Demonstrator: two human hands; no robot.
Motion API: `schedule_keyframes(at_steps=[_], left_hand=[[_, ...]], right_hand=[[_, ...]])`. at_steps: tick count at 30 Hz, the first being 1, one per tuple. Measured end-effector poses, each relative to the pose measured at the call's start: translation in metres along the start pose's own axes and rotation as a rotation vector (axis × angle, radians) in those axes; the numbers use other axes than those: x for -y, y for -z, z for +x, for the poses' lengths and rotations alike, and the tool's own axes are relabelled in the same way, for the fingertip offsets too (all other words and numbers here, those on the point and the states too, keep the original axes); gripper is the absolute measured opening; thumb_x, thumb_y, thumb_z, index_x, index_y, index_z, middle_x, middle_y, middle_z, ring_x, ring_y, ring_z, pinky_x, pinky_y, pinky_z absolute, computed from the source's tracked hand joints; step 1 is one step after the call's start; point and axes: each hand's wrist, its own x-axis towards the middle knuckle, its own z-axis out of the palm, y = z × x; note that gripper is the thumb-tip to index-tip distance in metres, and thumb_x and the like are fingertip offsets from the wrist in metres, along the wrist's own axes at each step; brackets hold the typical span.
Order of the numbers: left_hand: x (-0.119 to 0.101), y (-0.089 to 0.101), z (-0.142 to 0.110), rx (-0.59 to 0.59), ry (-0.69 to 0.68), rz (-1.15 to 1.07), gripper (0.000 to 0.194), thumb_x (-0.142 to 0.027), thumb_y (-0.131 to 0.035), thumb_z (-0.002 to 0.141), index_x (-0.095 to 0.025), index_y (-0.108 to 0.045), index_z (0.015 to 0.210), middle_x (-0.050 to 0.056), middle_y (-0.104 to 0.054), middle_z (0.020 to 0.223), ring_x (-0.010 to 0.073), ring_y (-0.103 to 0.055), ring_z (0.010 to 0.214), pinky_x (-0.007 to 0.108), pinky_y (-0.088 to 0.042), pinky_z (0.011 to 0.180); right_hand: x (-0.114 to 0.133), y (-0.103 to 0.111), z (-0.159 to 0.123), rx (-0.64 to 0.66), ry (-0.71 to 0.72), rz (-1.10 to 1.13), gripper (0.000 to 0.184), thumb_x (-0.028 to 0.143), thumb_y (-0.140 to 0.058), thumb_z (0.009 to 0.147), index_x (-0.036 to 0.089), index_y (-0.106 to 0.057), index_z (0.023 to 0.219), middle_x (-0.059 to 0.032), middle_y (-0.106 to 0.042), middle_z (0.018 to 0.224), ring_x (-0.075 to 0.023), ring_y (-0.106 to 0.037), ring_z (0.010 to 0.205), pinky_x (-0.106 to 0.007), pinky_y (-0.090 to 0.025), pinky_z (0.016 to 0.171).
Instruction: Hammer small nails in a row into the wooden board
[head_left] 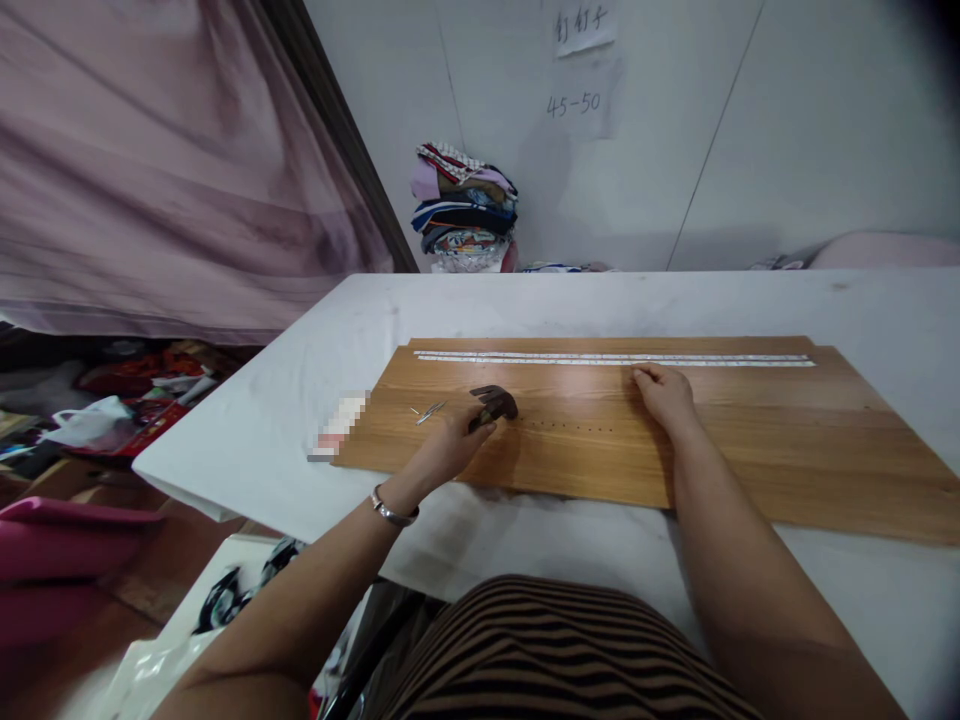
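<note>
White worktop (255,420) carries a wooden board (757,440); against the board's left edge sits an object (341,425) blurred into blocks, impossible to identify. Just in from that edge lie a few loose nails (429,413), too small to count. Next, the left hand (446,445) is closed round a hammer (495,402) above the board's left part, its fist hiding most of the handle. A row of dark dots (578,428) follows; holes or nail heads, I cannot tell. Two pale strips (615,358) run along the far edge, their markings unreadable. Beside them is the right hand (667,395); whether its fingertips pinch anything, or meet, I cannot tell. The board's near right corner is cut off.
</note>
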Motion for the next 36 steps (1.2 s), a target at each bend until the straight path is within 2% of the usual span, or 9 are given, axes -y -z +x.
schedule_keyframes(at_steps=[11, 18, 29, 36], left_hand=[[0.0042, -0.001, 0.0002, 0.007, 0.0, 0.015, 0.04, -0.045, -0.057, 0.091, -0.019, -0.073, 0.116, 0.001, -0.063, 0.074, 0.0169, -0.055, 0.063, 0.029, -0.041, 0.057], [-0.0006, 0.0012, -0.001, -0.022, -0.018, 0.006, 0.038, -0.044, -0.059, 0.091, -0.021, -0.073, 0.117, 0.0, -0.063, 0.073, 0.0163, -0.055, 0.063, 0.028, -0.041, 0.057], [-0.0021, 0.0013, -0.0022, -0.014, 0.016, 0.006, 0.043, -0.045, -0.057, 0.09, -0.02, -0.073, 0.122, 0.0, -0.064, 0.075, 0.0175, -0.057, 0.064, 0.029, -0.043, 0.058], [-0.0017, 0.0007, -0.0014, 0.008, 0.014, 0.025, 0.042, -0.046, -0.057, 0.09, -0.019, -0.073, 0.118, 0.0, -0.063, 0.073, 0.0177, -0.056, 0.064, 0.03, -0.042, 0.06]], right_hand=[[0.0039, 0.0008, -0.0018, -0.017, 0.01, -0.003, 0.031, 0.033, -0.06, 0.082, 0.023, -0.086, 0.095, -0.0092, -0.084, 0.098, -0.0295, -0.075, 0.096, -0.043, -0.057, 0.091], [0.0061, 0.0023, -0.0023, 0.002, 0.007, -0.017, 0.033, 0.033, -0.058, 0.082, 0.02, -0.085, 0.097, -0.0108, -0.084, 0.1, -0.0295, -0.075, 0.098, -0.044, -0.056, 0.094], [0.0012, -0.0002, -0.0014, -0.03, 0.026, 0.02, 0.028, 0.033, -0.06, 0.081, 0.024, -0.085, 0.09, -0.0073, -0.084, 0.092, -0.0274, -0.075, 0.091, -0.042, -0.057, 0.091], [0.0022, 0.0007, -0.0014, -0.024, 0.028, 0.006, 0.028, 0.033, -0.061, 0.08, 0.024, -0.085, 0.091, -0.0069, -0.083, 0.091, -0.0277, -0.074, 0.091, -0.042, -0.057, 0.09]])
